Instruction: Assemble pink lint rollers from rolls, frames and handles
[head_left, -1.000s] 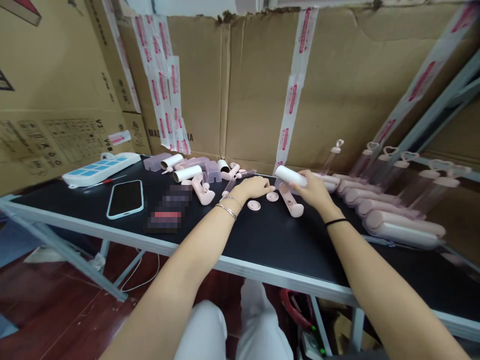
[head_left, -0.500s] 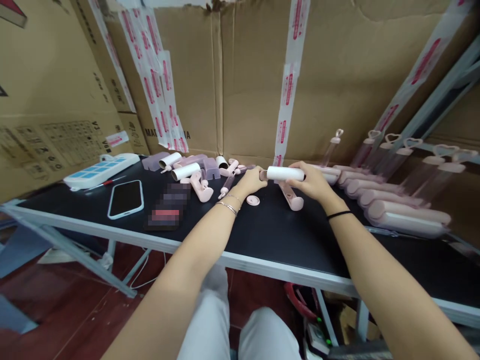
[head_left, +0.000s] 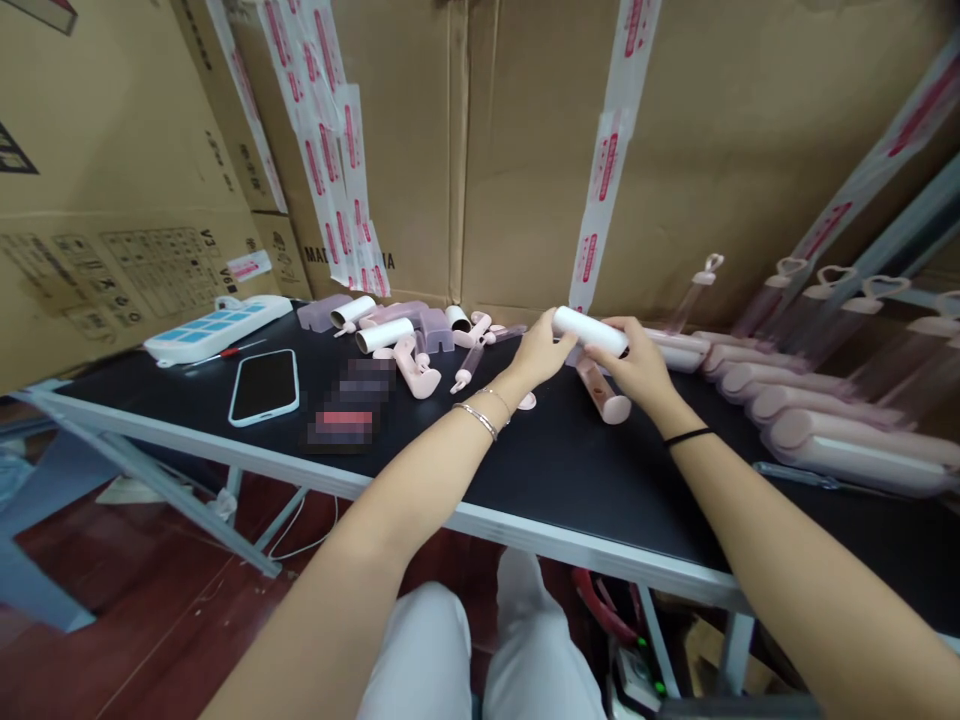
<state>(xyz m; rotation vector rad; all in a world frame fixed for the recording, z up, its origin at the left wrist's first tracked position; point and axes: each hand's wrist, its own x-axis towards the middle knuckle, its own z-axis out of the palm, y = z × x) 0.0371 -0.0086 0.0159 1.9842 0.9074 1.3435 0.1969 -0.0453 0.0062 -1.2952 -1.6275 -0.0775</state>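
A white paper roll [head_left: 590,332], like a lint roller refill, is held above the black table, its left end tilted up. My left hand [head_left: 543,352] is closed at its left end, thumb and fingers pressed against it. My right hand [head_left: 637,368] grips its right end between thumb and fingers. Just below lies an open pink plastic casing [head_left: 604,392] with a rounded end. A small pink disc [head_left: 527,401] is partly hidden behind my left wrist. Whether a pink part sits inside the roll is hidden.
Several pink lint rollers [head_left: 855,440] with heart-shaped loops line the table's right side. Loose white rolls [head_left: 385,336] and pink and purple parts [head_left: 416,368] lie left of centre. Further left are a phone [head_left: 264,387], a red screwdriver [head_left: 229,352] and a power strip [head_left: 217,328]. Cardboard [head_left: 525,150] stands behind.
The roll has gone from level to tilted, left end up. My left hand has shifted onto that end, and the pink piece seen there before no longer shows. The view has moved slightly.
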